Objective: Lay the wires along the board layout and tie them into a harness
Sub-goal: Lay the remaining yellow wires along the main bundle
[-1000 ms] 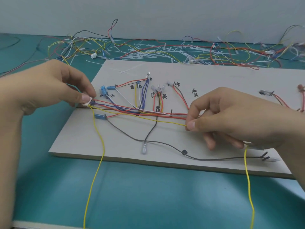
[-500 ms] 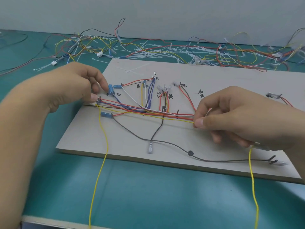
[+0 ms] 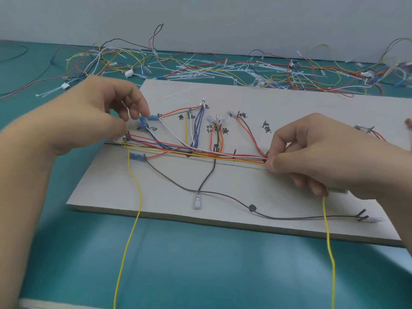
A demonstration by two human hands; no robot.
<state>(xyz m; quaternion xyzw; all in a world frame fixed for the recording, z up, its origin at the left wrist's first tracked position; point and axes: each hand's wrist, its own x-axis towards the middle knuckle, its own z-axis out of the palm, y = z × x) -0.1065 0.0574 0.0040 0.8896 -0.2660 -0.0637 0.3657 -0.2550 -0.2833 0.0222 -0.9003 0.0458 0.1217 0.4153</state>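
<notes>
Yellow wire (image 3: 141, 197) stretched along the bundle (image 3: 178, 148) mid-board (image 3: 289, 197) — left hand (image 3: 89, 117) pinches it at the board's left edge, right hand (image 3: 323, 157) right of centre. Risk: a slipping pinch — wire springs off route.

The board (image 3: 223, 97) lies on the table (image 3: 200, 264), a wire bundle (image 3: 200, 152) running left to right across it, a tangle (image 3: 223, 68) behind.

I am at a wiring workbench, an assembly workshop by the look of it. Before me a teal mat (image 3: 223, 275) covers the bench, and on it lies a grey board (image 3: 301, 108) with handwritten labels (image 3: 266, 127), small dark pegs (image 3: 234, 152) and coloured wires (image 3: 200, 150) run past them. Along the far edge sprawls a heap of loose wires (image 3: 312, 79) and white cable ties (image 3: 200, 71), against a plain pale wall (image 3: 223, 18).
</notes>
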